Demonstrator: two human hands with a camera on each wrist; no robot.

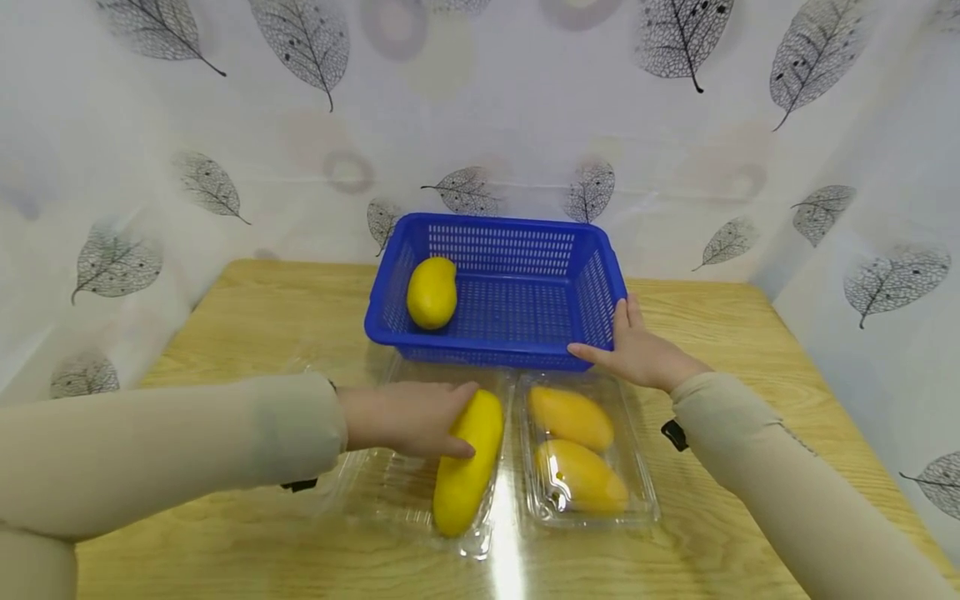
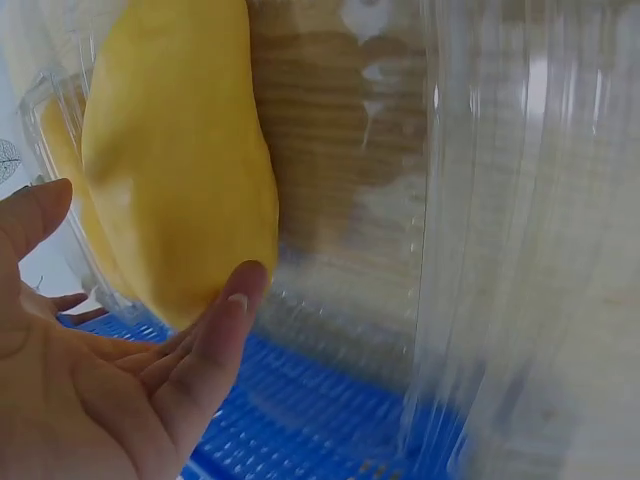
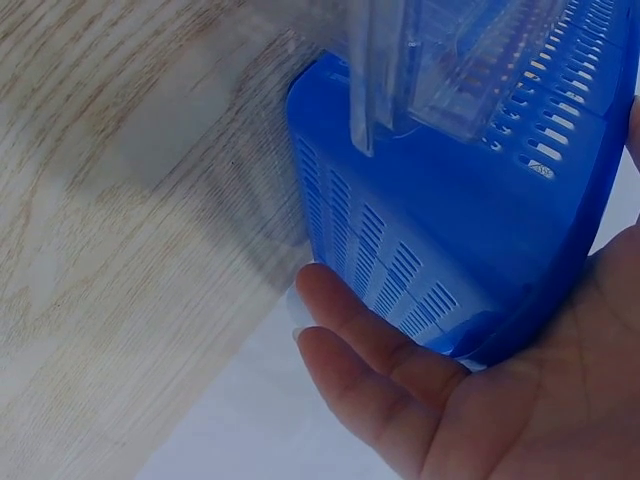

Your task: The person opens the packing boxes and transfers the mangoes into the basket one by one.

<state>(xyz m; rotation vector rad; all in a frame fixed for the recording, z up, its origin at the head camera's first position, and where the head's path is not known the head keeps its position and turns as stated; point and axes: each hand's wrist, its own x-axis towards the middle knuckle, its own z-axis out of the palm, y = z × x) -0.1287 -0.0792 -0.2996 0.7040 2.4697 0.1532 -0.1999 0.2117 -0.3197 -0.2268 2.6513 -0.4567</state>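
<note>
My left hand (image 1: 408, 419) holds a long yellow mango (image 1: 468, 467) at its upper part, thumb and fingers about it. In the left wrist view the mango (image 2: 185, 160) looms close, with fingertips at its end. The mango overlaps an opened clear plastic container (image 1: 390, 492). At the front right corner of the blue basket (image 1: 495, 343), my right hand (image 1: 643, 354) rests with thumb along the front rim and fingers along the side. In the right wrist view two fingers (image 3: 365, 385) extend past the basket's wall. Another yellow mango (image 1: 432, 293) lies in the basket's left part.
A second clear container (image 1: 637, 492) with two orange-yellow mangoes (image 1: 581, 477) stands on the right, in front of the basket. Behind the wooden table (image 1: 712, 533) hangs a white, leaf-printed curtain (image 1: 517, 108), which also runs along both sides.
</note>
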